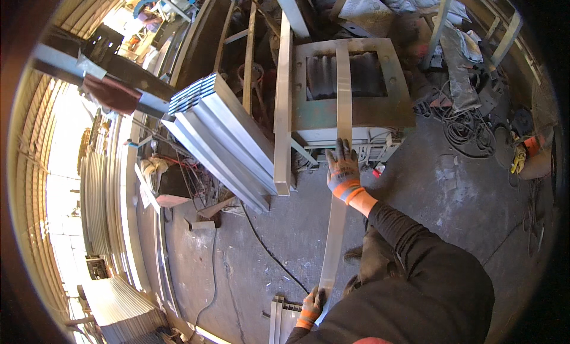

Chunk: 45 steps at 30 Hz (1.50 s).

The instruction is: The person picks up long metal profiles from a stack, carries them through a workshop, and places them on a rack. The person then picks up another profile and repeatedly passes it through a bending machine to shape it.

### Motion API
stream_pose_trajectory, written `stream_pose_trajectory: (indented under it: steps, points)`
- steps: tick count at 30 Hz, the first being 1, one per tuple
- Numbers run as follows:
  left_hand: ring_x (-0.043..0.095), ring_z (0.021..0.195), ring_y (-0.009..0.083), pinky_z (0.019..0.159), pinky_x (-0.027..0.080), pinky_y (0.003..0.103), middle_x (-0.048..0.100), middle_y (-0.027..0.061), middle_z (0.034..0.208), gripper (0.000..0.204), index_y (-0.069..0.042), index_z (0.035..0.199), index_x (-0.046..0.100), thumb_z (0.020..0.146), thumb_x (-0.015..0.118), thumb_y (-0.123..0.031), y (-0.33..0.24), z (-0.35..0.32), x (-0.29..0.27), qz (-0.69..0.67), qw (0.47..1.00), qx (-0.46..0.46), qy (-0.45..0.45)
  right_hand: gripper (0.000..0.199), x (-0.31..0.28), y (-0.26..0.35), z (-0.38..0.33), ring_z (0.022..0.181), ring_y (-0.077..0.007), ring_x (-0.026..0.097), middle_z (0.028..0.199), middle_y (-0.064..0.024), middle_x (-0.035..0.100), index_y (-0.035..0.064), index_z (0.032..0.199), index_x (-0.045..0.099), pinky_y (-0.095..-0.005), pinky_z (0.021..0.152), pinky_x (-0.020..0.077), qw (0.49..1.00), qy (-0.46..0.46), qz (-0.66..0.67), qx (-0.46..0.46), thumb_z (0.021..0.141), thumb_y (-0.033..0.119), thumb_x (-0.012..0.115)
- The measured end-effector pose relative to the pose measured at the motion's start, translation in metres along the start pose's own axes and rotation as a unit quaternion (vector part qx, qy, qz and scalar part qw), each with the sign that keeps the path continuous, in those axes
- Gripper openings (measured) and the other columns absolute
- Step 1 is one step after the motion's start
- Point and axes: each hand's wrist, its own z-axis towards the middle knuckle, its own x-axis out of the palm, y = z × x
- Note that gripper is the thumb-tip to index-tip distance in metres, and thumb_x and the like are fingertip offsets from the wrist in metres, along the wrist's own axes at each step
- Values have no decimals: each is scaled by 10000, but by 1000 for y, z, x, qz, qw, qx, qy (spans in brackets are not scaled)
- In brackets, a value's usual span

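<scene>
A long metal strip runs lengthwise away from the person, its far end lying across the square frame machine. The right hand grips it nearer the machine; the left hand clasps the near end.

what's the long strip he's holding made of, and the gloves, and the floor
The long strip looks like metal, likely aluminium or steel: pale grey, thin, straight, with a dull sheen. The gloves on the right hand and left hand look like grey knit fabric with orange cuffs. The floor looks like bare concrete: grey, stained and rough.
</scene>
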Motion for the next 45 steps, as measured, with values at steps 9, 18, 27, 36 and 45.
stream_pose_trajectory:
  steps: [9, 18, 27, 36, 45]
  points:
    - [747, 1150, 235, 1002, 568, 368, 811, 111, 1277, 466, -47, 1486, 709, 1182, 597, -381, 62, -86, -20, -19, 981, -189, 33, 797, -33, 41, -109, 1680, -529, 280, 1799, -341, 309, 32, 1696, 488, -657, 1347, 247, 993, 109, 25, -34, 985, 323, 700]
    - [660, 983, 120, 836, 571, 326, 739, -14, 1116, 573, -8, 1360, 743, 1223, 494, -506, -34, 126, -1, -139, 981, -107, 83, 831, 26, -85, 122, 1688, -506, 279, 1824, -287, 311, 34, 1762, 340, -585, 1404, 208, 942, -216, 257, 16, 1043, 252, 695]
    - [708, 772, 250, 694, 598, 419, 711, 73, 940, 750, 15, 1521, 606, 1163, 514, -638, -198, 380, 86, -420, 852, -64, 307, 638, 38, -208, 410, 1628, -398, 439, 1749, -193, 497, 86, 1651, 566, -527, 1366, 314, 989, -54, -126, 53, 1066, 334, 517]
    - [703, 760, 225, 687, 594, 417, 732, 57, 942, 791, -17, 1521, 634, 1140, 499, -697, -85, 278, 62, -478, 784, -245, 312, 699, 34, -145, 245, 1659, -415, 373, 1783, -209, 431, 10, 1647, 548, -486, 1375, 315, 993, -106, 13, 45, 993, 247, 624]
    - [768, 951, 249, 829, 640, 410, 784, 121, 1109, 759, -3, 1596, 575, 1153, 553, -619, 49, 27, 2, -525, 717, -379, 257, 768, -4, -18, -17, 1681, -514, 277, 1796, -326, 330, -50, 1659, 496, -557, 1393, 224, 997, -57, 49, -1, 999, 321, 623]
